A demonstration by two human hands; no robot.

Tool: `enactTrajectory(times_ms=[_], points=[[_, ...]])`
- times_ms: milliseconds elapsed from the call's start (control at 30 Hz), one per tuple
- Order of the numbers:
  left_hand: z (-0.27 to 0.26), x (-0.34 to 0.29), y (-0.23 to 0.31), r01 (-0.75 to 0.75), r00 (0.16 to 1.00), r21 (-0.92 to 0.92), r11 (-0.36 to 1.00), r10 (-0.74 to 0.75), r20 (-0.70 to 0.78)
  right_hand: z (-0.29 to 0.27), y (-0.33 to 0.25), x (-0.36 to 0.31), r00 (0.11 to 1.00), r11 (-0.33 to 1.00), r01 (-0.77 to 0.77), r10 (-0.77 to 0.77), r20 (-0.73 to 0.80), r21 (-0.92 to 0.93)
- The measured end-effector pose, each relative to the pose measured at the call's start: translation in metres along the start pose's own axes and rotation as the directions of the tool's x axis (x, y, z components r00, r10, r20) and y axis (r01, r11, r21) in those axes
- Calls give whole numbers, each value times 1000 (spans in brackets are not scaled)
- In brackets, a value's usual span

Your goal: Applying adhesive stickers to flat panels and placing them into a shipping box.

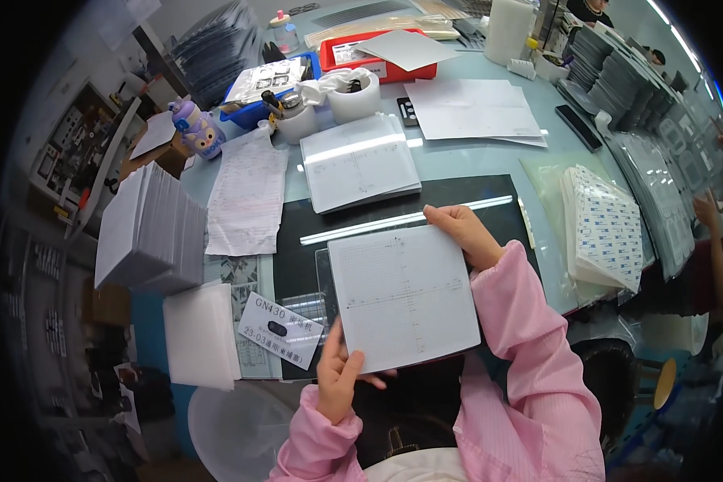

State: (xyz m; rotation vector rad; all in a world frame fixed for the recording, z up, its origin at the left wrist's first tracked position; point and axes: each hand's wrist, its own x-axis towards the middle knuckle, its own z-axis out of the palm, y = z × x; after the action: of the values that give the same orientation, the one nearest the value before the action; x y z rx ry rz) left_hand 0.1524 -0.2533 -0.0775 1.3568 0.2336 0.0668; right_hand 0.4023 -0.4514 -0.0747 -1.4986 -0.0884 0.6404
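Observation:
Both hands hold a squarish white printed sheet (406, 301), marked with a fine grid and two crossing scale lines, above the black mat at the front of the table. My left hand (341, 376) grips its lower left corner, thumb on top and fingers underneath. At the upper right corner my right hand (467, 234) pinches it, with the thumb along the far edge. A clear plate edge (324, 281) shows beside the sheet's left side; whether it is held too, I cannot tell. Beyond lies a stack of similar printed sheets (360, 161).
Left stand a tall stack of white sheets (149, 233), a white pile (201, 337) and a label card (281, 329) with a small dark piece. A red tray (377, 68), blue tray (253, 112) and purple bottle (197, 128) are behind. Patterned white sheets (606, 225) lie right.

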Motion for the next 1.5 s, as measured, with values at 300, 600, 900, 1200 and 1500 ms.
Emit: enactTrajectory(times_ms=[300,600,900,1200,1500], points=[[0,0,-10,218,973,-136,966,-205,102,-2,12,12,995,989,93,-98,-35,-119],[-3,0,-9,235,970,-135,963,-224,89,-4,-2,-7,964,764,252,-147,220,-594],[-3,3,-10,223,973,-160,962,-208,103,-22,1,1,984,838,168,-110,142,-518],[-2,8,-38,-64,967,-483,873,174,186,-16,-8,-17,906,999,5,-24,422,46],[37,19,-35,-53,992,-210,976,28,-119,21,9,-22,796,994,-106,108,596,-38]])
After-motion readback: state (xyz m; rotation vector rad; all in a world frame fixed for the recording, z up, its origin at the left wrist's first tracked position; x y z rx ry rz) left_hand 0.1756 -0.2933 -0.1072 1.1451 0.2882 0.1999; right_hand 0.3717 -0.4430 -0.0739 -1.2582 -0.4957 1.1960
